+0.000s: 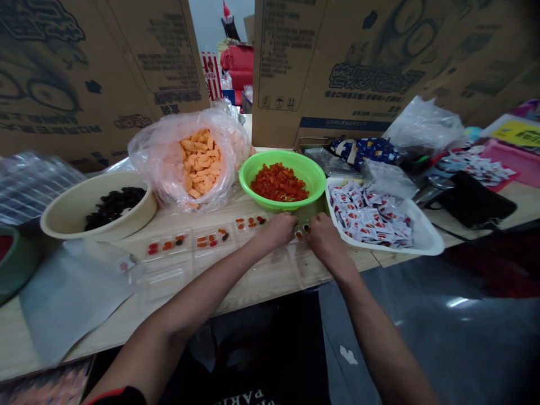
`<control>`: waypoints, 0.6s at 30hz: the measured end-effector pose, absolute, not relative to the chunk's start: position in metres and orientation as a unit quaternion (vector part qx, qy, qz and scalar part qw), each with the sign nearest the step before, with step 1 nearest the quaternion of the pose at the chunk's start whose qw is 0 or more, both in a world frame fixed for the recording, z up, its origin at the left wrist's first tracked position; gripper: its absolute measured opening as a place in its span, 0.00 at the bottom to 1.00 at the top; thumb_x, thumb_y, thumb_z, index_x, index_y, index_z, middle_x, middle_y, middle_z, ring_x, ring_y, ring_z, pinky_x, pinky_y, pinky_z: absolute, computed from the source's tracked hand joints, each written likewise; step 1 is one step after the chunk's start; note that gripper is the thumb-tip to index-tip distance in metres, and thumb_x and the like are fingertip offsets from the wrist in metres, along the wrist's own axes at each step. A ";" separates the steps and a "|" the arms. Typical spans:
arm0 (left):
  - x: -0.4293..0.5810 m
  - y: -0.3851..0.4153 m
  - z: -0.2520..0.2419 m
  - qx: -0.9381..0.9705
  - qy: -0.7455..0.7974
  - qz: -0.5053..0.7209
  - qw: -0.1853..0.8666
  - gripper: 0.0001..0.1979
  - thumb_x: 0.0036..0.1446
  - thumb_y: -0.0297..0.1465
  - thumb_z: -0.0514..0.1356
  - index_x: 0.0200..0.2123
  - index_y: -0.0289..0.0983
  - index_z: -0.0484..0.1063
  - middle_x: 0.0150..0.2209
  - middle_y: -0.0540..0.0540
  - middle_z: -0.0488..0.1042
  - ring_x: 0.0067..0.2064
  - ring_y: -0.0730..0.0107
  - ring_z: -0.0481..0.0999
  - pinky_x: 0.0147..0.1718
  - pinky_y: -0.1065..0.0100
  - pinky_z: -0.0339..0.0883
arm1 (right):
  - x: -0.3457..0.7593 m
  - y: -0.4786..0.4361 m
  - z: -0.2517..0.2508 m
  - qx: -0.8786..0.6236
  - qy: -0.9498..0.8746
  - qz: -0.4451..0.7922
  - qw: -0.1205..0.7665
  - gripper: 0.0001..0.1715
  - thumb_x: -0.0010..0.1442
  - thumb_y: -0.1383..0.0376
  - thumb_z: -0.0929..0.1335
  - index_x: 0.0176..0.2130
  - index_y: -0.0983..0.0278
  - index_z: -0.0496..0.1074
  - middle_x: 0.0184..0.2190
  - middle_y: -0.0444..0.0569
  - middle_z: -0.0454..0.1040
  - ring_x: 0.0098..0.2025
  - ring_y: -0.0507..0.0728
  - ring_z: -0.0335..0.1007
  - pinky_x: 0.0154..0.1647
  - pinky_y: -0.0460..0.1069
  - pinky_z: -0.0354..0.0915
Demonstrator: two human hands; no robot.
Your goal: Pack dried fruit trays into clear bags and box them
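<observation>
A row of clear plastic trays (169, 277) lies along the front of the table, with small red, orange and dark gummy-like pieces (212, 240) in the far compartments. Over the right end of the row, my left hand (283, 229) is closed, its fingertips turned away from view. My right hand (323, 236) is closed too, just right of it, beside a few dark and orange pieces (299, 233). What either hand pinches is hidden. Right behind both hands stands a green bowl (315, 188) of orange-red pieces (279, 183).
Left of the green bowl, a plastic bag (156, 152) holds orange pieces. A cream bowl (54, 219) with black pieces stands farther left, behind a pale sheet (76, 298). On the right is a white tray (426, 236) of small wrapped packets. Cardboard boxes (287, 67) wall the back.
</observation>
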State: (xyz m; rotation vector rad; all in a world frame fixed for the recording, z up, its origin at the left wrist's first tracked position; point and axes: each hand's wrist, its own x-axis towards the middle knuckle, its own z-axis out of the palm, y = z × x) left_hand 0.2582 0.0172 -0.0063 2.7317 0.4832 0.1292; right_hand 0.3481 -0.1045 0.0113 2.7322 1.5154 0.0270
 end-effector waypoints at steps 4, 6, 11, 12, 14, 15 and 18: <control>0.274 0.014 -0.007 0.973 0.141 0.020 0.183 0.12 0.58 0.23 0.57 0.42 0.33 0.80 0.41 0.35 0.79 0.43 0.55 0.79 0.43 0.61 0.72 | 0.338 -0.103 -0.003 0.899 0.437 -0.011 0.039 0.19 0.66 0.74 0.57 0.48 0.73 0.73 0.46 0.66 0.73 0.45 0.64 0.76 0.39 0.50 0.67; 0.279 0.013 -0.007 0.976 0.118 -0.003 0.185 0.12 0.57 0.24 0.59 0.43 0.34 0.80 0.41 0.37 0.80 0.43 0.55 0.79 0.43 0.61 0.73 | 0.340 -0.103 -0.009 0.907 0.419 -0.024 0.029 0.18 0.67 0.72 0.58 0.49 0.72 0.72 0.45 0.66 0.74 0.44 0.64 0.77 0.38 0.51 0.67; 0.284 0.014 -0.011 0.975 0.111 -0.021 0.192 0.12 0.57 0.25 0.60 0.43 0.34 0.80 0.39 0.38 0.80 0.41 0.56 0.80 0.43 0.62 0.73 | 0.355 -0.104 -0.016 0.902 0.431 -0.038 -0.004 0.15 0.65 0.71 0.60 0.47 0.70 0.72 0.42 0.64 0.76 0.43 0.64 0.78 0.37 0.51 0.65; 0.284 0.015 -0.012 0.974 0.112 -0.019 0.195 0.12 0.57 0.24 0.60 0.43 0.34 0.80 0.39 0.38 0.81 0.41 0.57 0.80 0.43 0.62 0.73 | 0.358 -0.104 -0.017 0.902 0.431 -0.038 -0.012 0.14 0.64 0.71 0.61 0.47 0.70 0.72 0.42 0.64 0.76 0.43 0.64 0.77 0.37 0.51 0.65; 0.283 0.018 -0.014 0.971 0.123 -0.011 0.203 0.13 0.56 0.23 0.61 0.44 0.33 0.80 0.40 0.38 0.81 0.42 0.57 0.80 0.43 0.63 0.73 | 0.364 -0.105 -0.020 0.904 0.424 -0.034 -0.034 0.14 0.63 0.71 0.62 0.47 0.71 0.71 0.41 0.63 0.77 0.42 0.63 0.76 0.38 0.50 0.63; 0.282 0.019 -0.014 0.970 0.132 -0.004 0.206 0.15 0.55 0.22 0.61 0.45 0.33 0.79 0.41 0.37 0.81 0.43 0.57 0.80 0.44 0.63 0.73 | 0.366 -0.106 -0.022 0.907 0.417 -0.030 -0.048 0.14 0.63 0.71 0.62 0.47 0.71 0.70 0.40 0.63 0.77 0.41 0.63 0.76 0.38 0.50 0.63; 0.274 0.024 -0.014 0.961 0.175 0.023 0.212 0.20 0.53 0.18 0.59 0.50 0.31 0.77 0.46 0.35 0.80 0.47 0.57 0.79 0.47 0.63 0.72 | 0.368 -0.107 -0.028 0.914 0.395 -0.006 -0.096 0.14 0.64 0.69 0.61 0.47 0.72 0.68 0.36 0.60 0.76 0.38 0.62 0.73 0.37 0.51 0.61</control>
